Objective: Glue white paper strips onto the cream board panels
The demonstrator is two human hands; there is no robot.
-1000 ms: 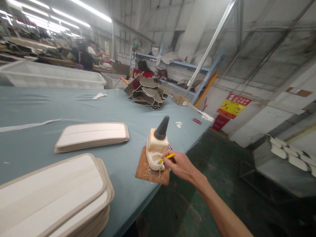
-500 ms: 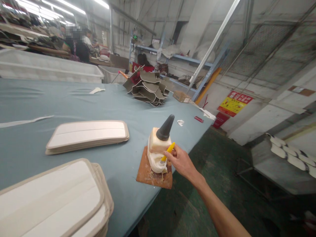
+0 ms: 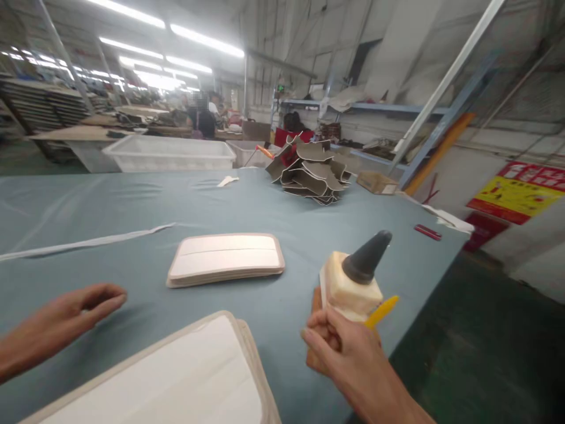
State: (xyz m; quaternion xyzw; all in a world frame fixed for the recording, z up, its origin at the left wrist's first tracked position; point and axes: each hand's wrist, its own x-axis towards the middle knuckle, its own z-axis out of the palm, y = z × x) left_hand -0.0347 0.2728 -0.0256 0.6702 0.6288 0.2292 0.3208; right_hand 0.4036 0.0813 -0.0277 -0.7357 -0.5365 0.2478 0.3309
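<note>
Beside the bottle [image 3: 353, 291], the brush [image 3: 383, 312] is partly hidden by the curled right hand [image 3: 346, 344]; whether it is pinched cannot be told. The left hand [image 3: 75, 313] is held thumb parted from fingers. The brush is likely light, stiff, best taken mid-length.

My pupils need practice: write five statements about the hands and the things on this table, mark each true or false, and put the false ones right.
1. A dark cone sticks up from the container. True.
2. The left hand is gripping the cone. False: it is well apart from it, with nothing visible in its grasp.
3. A yellow handle shows beside the right hand. True.
4. The grey-brown pile lies nearer the camera than the container. False: it lies farther back.
5. In the view, a red object lies right of the container. True.
</note>
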